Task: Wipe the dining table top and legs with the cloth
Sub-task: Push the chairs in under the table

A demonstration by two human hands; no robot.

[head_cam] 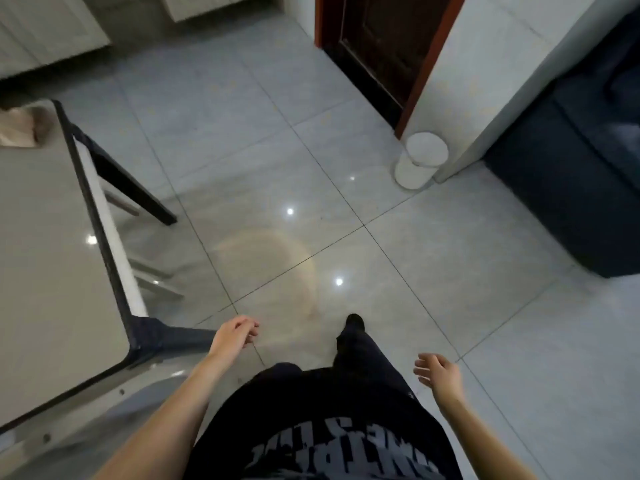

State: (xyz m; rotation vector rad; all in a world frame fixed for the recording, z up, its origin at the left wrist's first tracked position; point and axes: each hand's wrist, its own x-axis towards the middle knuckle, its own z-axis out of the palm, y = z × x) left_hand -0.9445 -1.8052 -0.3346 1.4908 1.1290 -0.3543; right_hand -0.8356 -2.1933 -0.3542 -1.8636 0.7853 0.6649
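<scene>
Standing beside the near right corner of the dining table (52, 237), the person has both hands free: the left hand (233, 334) hangs loosely curled over the floor just off that corner, fingers bent but gripping nothing, and the right hand (438, 372) is out to the side, open and empty too. The cloth (19, 124) looks to be the crumpled pale thing lying at the far edge of the table top, well apart from either hand, though it is blurred and I cannot be sure. Whether any wiping has been done is hard to judge: the top is glossy and throws back a ceiling light, but that shows no clear sign either way. The dark table legs (138, 185) splay out under the right edge, with no cloth near them. My guess is that the work is either not begun or paused, with the cloth to be picked up. The black T-shirt (329, 438) carries large grey block lettering, seen upside down and cut off, so I cannot read it. No other writing shows on the white bin (420, 161) or the dark door (381, 46).
</scene>
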